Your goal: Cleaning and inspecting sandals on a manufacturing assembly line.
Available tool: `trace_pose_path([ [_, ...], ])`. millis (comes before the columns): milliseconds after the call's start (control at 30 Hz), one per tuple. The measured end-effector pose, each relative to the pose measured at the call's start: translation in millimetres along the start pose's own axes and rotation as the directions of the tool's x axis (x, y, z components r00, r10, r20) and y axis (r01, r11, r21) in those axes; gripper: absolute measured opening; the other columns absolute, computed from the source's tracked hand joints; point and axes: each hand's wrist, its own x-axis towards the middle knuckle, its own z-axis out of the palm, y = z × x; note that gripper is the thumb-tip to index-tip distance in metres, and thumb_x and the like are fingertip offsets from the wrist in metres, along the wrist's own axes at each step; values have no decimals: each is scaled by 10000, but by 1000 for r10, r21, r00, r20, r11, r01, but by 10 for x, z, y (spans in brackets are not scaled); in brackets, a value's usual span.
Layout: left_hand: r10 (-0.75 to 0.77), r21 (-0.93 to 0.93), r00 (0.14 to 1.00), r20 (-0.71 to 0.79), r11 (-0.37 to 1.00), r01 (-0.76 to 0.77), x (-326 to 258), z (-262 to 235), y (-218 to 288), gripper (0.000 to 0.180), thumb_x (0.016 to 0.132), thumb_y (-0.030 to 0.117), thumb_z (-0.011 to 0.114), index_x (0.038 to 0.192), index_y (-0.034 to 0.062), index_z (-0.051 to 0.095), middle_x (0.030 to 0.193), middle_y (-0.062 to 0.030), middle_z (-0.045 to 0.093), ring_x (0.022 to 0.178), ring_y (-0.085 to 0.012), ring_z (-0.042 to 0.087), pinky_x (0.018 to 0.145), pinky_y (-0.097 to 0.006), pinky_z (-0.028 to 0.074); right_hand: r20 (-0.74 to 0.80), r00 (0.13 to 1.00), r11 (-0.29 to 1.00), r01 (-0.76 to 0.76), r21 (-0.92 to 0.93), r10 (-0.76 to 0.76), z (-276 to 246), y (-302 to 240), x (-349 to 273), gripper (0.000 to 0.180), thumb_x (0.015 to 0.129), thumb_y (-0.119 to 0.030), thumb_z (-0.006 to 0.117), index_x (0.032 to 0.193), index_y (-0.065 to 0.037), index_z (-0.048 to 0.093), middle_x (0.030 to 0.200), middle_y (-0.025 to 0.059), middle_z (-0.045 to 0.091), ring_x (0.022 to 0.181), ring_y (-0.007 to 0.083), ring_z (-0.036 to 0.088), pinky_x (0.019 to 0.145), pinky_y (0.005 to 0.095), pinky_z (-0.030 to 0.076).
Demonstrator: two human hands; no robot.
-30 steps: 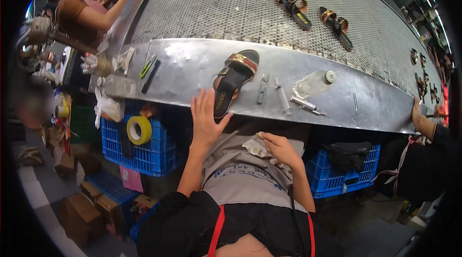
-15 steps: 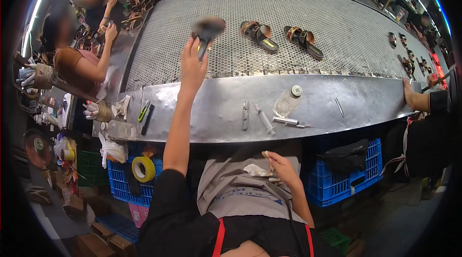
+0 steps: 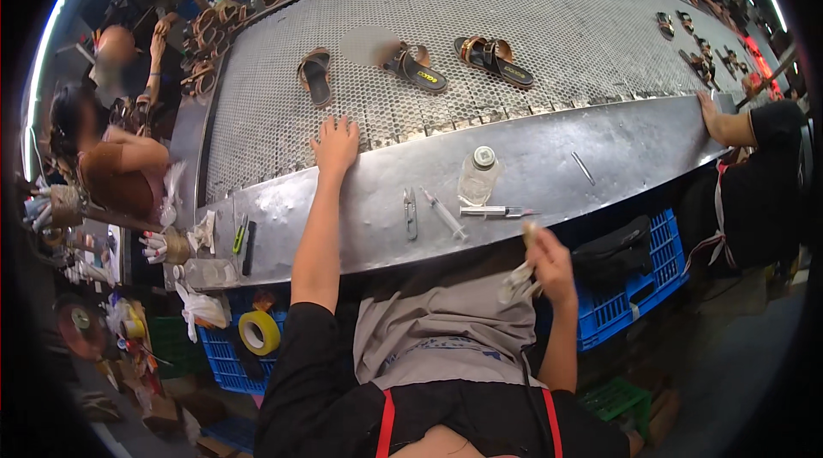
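Observation:
My left hand (image 3: 337,147) is open, fingers spread over the near edge of the mesh conveyor belt (image 3: 257,106). Just beyond its fingertips lies a dark sandal (image 3: 317,87) with brown straps. Two more strappy sandals, a middle one (image 3: 420,76) and a right one (image 3: 506,70), rest farther right on the mesh. Over the front edge of the metal ledge, my right hand (image 3: 550,265) is closed on a crumpled white cloth (image 3: 516,285). Something small and pale sticks up at its fingertips, too blurred to name.
On the metal ledge (image 3: 369,218) are a clear bottle (image 3: 478,182), two syringes (image 3: 445,214), snips (image 3: 410,216), a thin metal rod (image 3: 583,168) and a green cutter (image 3: 240,235). Blue crates (image 3: 630,291) stand below. Co-workers are at left; another person's hand (image 3: 710,117) rests at right.
My left hand has let go of the sandal, which now lies on the belt, and drawn back toward the ledge. My right hand has risen to the right with the cloth. The view has shifted.

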Motion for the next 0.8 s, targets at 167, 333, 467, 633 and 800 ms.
trace_pose_path([
  [167, 22, 9, 1000, -3, 1000, -21, 97, 9, -124, 578, 1039, 454, 385, 1488, 113, 509, 1595, -196, 396, 1508, -349, 319, 1177, -700, 194, -388, 921, 988, 79, 130, -23, -177, -151, 843, 371, 1053, -135, 513, 1402, -28, 578, 848, 28, 630, 675, 118, 588, 594, 260, 457],
  [333, 53, 37, 999, -7, 998, -53, 172, 94, 69, 580, 1022, 475, 434, 1448, 91, 523, 1566, -204, 420, 1470, -370, 365, 1135, -715, 244, -347, 719, 628, 158, -762, -602, -327, 271, 1351, 346, 1043, -142, 487, 1362, -52, 583, 1016, 146, 701, 836, 348, 696, 696, 452, 545],
  [467, 67, 78, 997, 50, 994, -71, 109, 27, -91, 618, 1023, 506, 434, 1490, 102, 475, 1570, -176, 420, 1470, -360, 363, 1132, -684, 282, -291, 888, 665, 23, -746, -357, -172, -25, 1253, 329, 1005, -129, 509, 1315, -55, 591, 1075, 181, 699, 932, 410, 681, 760, 493, 560],
  [633, 86, 115, 995, 46, 989, -91, 130, 75, -204, 609, 1029, 500, 428, 1490, 103, 459, 1559, -179, 433, 1468, -365, 362, 1128, -659, 304, -324, 830, 757, 168, -631, -454, -238, 238, 1297, 369, 998, -112, 516, 1358, -70, 587, 1188, 183, 703, 1023, 379, 692, 838, 468, 568],
  [800, 117, 163, 993, 3, 980, -116, 118, 99, -192, 564, 1029, 494, 436, 1429, 107, 524, 1514, -181, 479, 1416, -374, 426, 1085, -622, 370, -444, 819, 879, 144, -455, -363, -267, 193, 1225, 338, 1008, -92, 526, 1329, -30, 610, 1209, 240, 684, 1110, 412, 660, 924, 468, 542],
])
